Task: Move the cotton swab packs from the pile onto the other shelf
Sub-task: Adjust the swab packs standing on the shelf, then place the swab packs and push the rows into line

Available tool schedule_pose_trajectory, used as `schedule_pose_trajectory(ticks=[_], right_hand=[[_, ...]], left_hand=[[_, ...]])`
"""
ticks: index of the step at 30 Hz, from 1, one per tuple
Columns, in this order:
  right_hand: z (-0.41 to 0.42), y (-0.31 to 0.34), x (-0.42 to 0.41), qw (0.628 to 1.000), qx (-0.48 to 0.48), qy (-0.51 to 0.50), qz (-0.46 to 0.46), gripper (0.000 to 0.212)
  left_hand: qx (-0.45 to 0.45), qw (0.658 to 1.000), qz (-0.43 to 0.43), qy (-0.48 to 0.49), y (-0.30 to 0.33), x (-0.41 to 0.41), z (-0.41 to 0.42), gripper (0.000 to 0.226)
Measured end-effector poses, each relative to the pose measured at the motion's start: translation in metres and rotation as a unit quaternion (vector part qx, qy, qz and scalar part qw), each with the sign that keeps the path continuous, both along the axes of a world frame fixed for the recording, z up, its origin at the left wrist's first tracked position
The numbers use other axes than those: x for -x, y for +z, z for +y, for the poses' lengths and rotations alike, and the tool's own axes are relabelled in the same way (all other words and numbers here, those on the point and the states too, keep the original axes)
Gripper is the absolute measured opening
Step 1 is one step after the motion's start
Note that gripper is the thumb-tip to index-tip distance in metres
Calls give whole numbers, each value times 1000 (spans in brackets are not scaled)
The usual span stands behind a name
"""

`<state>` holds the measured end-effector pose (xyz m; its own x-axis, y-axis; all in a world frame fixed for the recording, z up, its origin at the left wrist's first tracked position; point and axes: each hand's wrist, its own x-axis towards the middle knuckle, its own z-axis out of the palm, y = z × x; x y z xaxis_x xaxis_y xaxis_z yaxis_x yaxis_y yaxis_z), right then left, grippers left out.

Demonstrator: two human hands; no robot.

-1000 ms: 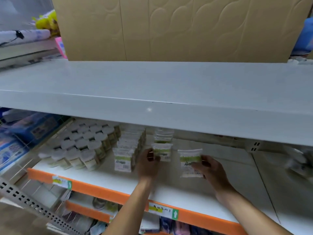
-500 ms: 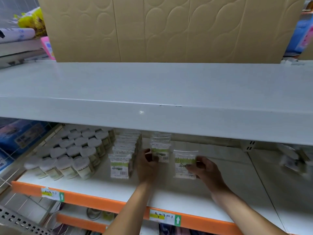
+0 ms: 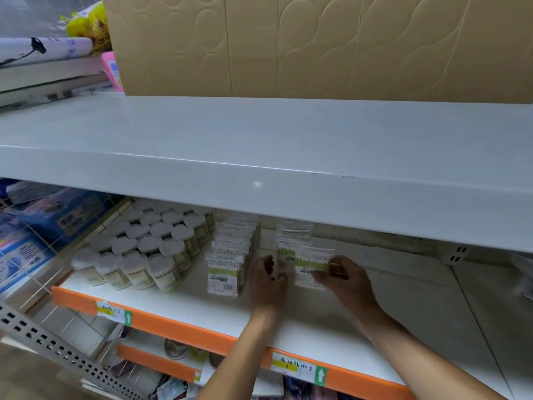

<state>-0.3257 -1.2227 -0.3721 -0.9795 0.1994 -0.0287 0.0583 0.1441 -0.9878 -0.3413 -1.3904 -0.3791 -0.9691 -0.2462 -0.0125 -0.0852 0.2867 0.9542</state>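
On the white lower shelf (image 3: 288,327) stand two rows of clear cotton swab packs with green labels. The left row (image 3: 227,264) stands upright beside the round tubs. My left hand (image 3: 266,280) curls against the left side of the right row (image 3: 291,241). My right hand (image 3: 344,280) pinches a single cotton swab pack (image 3: 310,265) by its right edge and holds it upright at the front of that right row, touching or nearly touching it. Both forearms reach in under the wide white upper shelf (image 3: 259,134).
Several round tubs with white lids (image 3: 144,252) fill the shelf's left part. An orange price strip (image 3: 178,327) edges the shelf front. Blue packages (image 3: 26,238) sit behind a wire divider at left. Cardboard (image 3: 317,44) backs the upper shelf. Bare shelf lies right of my hands.
My right hand has carried the single pack leftward, closing the gap to the front of the right row. My left hand has stayed beside that row. The camera view has shifted slightly.
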Motion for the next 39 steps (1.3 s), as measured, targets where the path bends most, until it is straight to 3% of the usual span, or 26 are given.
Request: schedule_pose_trajectory(ticks=[3, 7, 9, 20, 27, 33, 39], right_hand=[[-14, -8, 9, 1000, -17, 1, -4, 24], [-29, -18, 20, 998, -48, -34, -4, 29], [-35, -23, 24, 997, -55, -56, -10, 32], [-54, -31, 30, 995, -38, -85, -34, 34], [-54, -28, 25, 995, -38, -87, -24, 34], [-37, -25, 16, 995, -29, -83, -35, 37], [12, -19, -8, 989, -34, -132, -52, 20]], left_hand=[[4, 1000, 4, 3, -1, -12, -1, 16], [17, 998, -44, -28, -7, -25, -9, 46], [23, 998, -51, -34, -8, -31, -13, 51], [82, 994, -45, -57, -4, -48, -11, 39], [71, 994, -39, -75, -4, -53, -8, 22], [64, 991, -53, -109, -4, -55, 1, 27], [58, 983, -41, -170, -3, -51, 36, 25]])
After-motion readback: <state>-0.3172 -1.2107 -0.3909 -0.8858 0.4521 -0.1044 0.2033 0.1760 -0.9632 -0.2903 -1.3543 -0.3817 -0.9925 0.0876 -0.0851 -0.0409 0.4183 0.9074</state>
